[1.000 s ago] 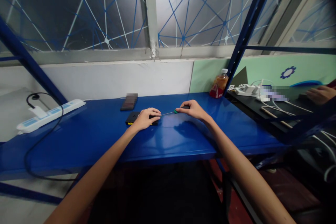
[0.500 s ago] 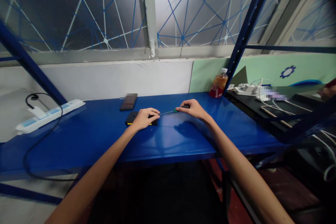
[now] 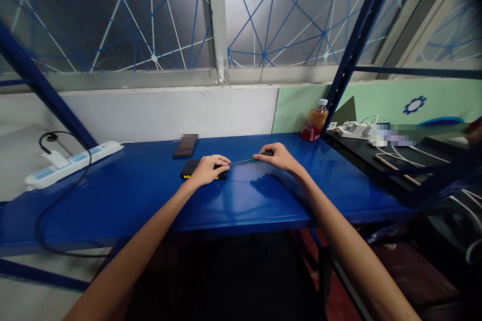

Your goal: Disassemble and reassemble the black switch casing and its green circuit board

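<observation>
A flat black router point(image 3: 189, 167) with yellow ports along its near edge lies on the blue table point(image 3: 241, 205). Over its right part rests my left hand point(image 3: 210, 170), gripping it, with thumb and fingertips together at the right edge. My right hand point(image 3: 279, 157) is closed around the dark and green handle of a screwdriver point(image 3: 241, 162). The thin metal shaft runs level to the left, its end meeting the fingertips of my left hand at the router's side. Those fingertips hide the screwdriver's tip.
Behind the router lies a dark phone point(image 3: 186, 146), partly blurred. A white power strip point(image 3: 75, 165) with a black cable stands at the left. A drink bottle point(image 3: 315, 121) is at the back right, beside a blue post. White cables and chargers point(image 3: 356, 129) cover the dark desk at right.
The view has shifted very slightly. Both hands, the router and the screwdriver keep practically the same places.
</observation>
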